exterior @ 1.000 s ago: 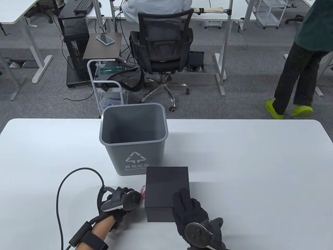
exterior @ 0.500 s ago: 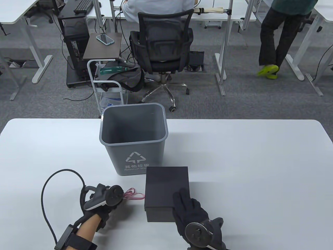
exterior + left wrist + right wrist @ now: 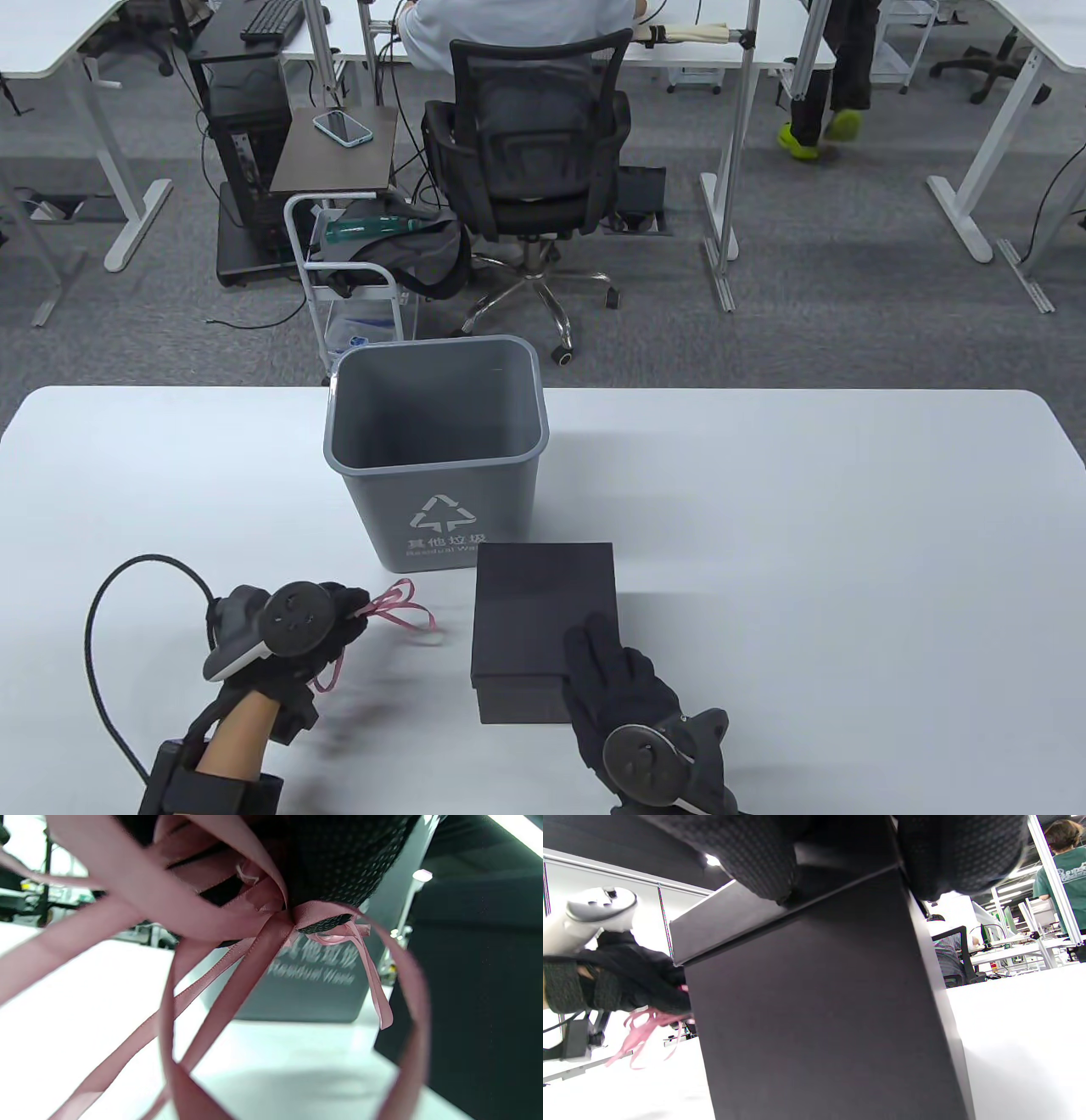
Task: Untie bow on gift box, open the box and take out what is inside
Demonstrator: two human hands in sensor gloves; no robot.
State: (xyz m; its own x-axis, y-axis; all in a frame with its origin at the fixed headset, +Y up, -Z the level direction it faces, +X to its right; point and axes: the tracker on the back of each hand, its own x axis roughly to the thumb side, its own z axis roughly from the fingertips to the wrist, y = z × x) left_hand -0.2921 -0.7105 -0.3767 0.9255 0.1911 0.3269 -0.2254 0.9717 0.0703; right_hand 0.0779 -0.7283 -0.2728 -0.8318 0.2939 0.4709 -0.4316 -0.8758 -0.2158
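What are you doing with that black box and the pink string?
A person is unwrapping a gift. Their left hand grips the pink ribbon, which is already off the black box and hangs loose in the air beside it. Their right hand rests on the lid, near its front corner, steadying the box on the white table. The lid is still on, so nothing has come out yet. A grey bin stands just behind the box.

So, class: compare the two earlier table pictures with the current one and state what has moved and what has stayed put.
The left hand, pinching the pink ribbon, has pulled it leftward, away from the black gift box, so it now hangs clear of the box. The right hand still rests on the closed lid, and the box and the grey waste bin have not moved.
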